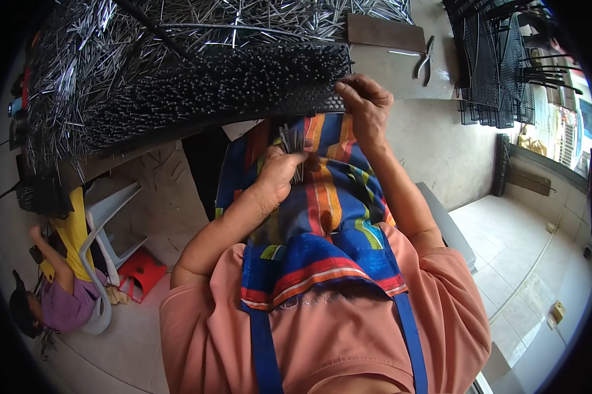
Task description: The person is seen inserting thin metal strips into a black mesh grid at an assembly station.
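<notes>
The left hand (281, 172) is clamped around a bundle of thin metal strips (294, 139), just on the near side of the black perforated rack (332, 103) and above the striped apron (329, 203). The right hand (369, 106) is at the rack's right end, thumb and forefinger close together; from here I can't tell whether that grip meets or pinches something. What worries me is the bundle: a slack left grip could let strips slide down onto the apron, and an uneven squeeze could fan their ends apart. Dark upright rods (224, 82) crowd the rack, so a careless brush of the right knuckles could knock a few askew or prick a bare finger. The bundle's long axis runs away from the person, roughly square to the rack's near edge; its far ends point at the rack, leaning slightly left, its near ends toward the lap. Pliers (426, 62) lie beyond the rack's right end.
</notes>
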### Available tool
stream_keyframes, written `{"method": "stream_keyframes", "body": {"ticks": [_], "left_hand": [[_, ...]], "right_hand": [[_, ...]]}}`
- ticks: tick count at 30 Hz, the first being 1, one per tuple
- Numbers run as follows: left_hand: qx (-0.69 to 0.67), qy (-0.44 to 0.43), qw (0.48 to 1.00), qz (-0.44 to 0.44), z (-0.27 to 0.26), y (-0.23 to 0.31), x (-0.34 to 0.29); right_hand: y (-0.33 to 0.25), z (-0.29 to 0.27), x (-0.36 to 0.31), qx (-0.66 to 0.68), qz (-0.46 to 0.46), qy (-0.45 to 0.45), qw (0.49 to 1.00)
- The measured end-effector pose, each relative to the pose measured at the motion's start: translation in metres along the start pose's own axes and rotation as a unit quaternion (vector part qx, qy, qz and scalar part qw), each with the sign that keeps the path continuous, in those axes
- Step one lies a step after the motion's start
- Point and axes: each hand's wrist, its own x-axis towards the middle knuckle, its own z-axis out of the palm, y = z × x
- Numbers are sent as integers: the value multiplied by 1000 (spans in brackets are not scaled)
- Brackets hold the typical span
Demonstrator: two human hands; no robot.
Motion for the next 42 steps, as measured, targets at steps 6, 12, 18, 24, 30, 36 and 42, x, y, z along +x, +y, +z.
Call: {"method": "stream_keyframes", "body": {"ticks": [6,12,18,24,30,36,42], "left_hand": [[47,-39,998,-2,-6,-5,-6],[-2,16,998,68,-4,-1,-6],[-61,16,995,82,1,5,-7],[-59,10,995,73,-3,6,-7],[-87,-2,995,55,-6,5,0],[-121,-17,988,91,2,13,0],[-142,-50,985,90,4,11,5]], "right_hand": [[11,28,15,-117,-244,9,963],[8,29,12,-143,-219,3,965],[0,36,15,-184,-300,-32,936],[9,38,15,-274,-300,-23,914],[8,38,18,-306,-305,-23,902],[-16,24,-1,-178,75,-175,966],[-10,13,-14,-27,221,-170,960]]}}
